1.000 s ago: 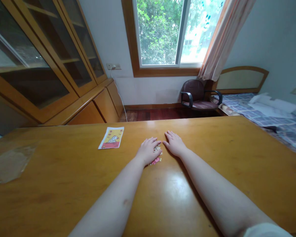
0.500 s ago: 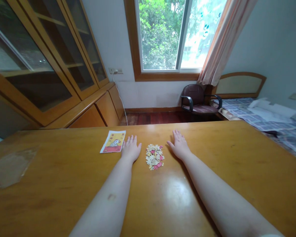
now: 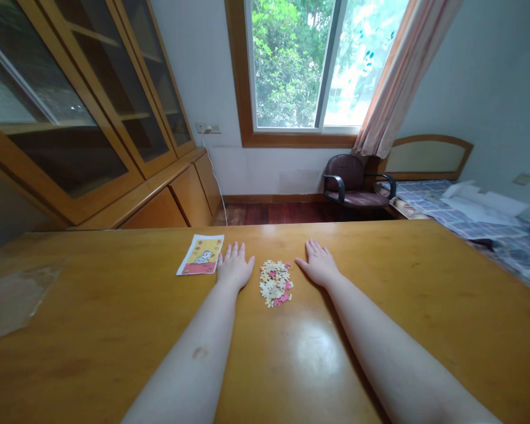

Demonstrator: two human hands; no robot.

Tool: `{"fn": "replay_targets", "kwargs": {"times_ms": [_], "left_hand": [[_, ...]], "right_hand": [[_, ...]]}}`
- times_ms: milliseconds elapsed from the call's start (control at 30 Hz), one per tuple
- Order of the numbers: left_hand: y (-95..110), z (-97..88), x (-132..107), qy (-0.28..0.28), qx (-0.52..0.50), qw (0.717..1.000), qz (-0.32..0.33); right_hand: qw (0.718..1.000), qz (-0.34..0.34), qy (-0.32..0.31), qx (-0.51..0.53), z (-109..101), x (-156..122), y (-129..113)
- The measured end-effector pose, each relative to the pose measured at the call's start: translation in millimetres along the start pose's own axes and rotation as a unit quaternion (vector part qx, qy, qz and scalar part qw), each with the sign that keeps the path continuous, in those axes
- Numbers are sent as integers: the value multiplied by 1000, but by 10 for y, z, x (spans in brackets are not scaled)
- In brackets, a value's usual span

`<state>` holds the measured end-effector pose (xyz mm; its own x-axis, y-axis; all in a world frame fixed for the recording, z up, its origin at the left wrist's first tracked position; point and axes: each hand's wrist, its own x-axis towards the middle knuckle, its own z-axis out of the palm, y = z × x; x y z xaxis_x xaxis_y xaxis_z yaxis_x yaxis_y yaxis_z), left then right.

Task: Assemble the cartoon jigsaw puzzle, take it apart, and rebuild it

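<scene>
A small heap of jigsaw pieces [image 3: 275, 283], cream, yellow and pink, lies on the wooden table [image 3: 380, 306]. My left hand [image 3: 234, 268] rests flat on the table just left of the heap, fingers stretched out and empty. On the other side of the heap lies my right hand [image 3: 318, 265], also flat, open and holding nothing. Neither hand touches the pieces. A printed picture card [image 3: 200, 262] with a yellow and red cartoon lies just left of my left hand.
A clear plastic bag [image 3: 13, 297] lies at the table's left edge. Glass-fronted wooden cabinets [image 3: 75, 112] stand along the left wall. Beyond the table are a window [image 3: 313, 59], a dark armchair [image 3: 353, 182] and a bed [image 3: 481, 218] at the right.
A second ago both hands lay together over the heap, covering it. They have spread apart, the left hand moving left toward the card, and the pieces now show between them.
</scene>
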<state>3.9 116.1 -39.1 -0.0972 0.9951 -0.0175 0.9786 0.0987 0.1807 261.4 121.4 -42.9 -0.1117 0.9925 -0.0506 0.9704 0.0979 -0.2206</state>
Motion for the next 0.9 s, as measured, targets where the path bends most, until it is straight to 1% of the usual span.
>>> {"fn": "replay_targets", "kwargs": {"times_ms": [300, 433, 633, 900], "left_hand": [[0, 41, 27, -5, 16, 1000, -15], [17, 29, 26, -13, 28, 999, -25], [31, -2, 20, -25, 26, 999, -26], [37, 9, 17, -25, 23, 999, -18]], "right_hand": [[1000, 0, -4, -3, -16, -4, -14], [1000, 2, -11, -4, -3, 7, -14], [1000, 2, -11, 0, 13, 22, -10], [1000, 3, -22, -9, 28, 37, 15]]}}
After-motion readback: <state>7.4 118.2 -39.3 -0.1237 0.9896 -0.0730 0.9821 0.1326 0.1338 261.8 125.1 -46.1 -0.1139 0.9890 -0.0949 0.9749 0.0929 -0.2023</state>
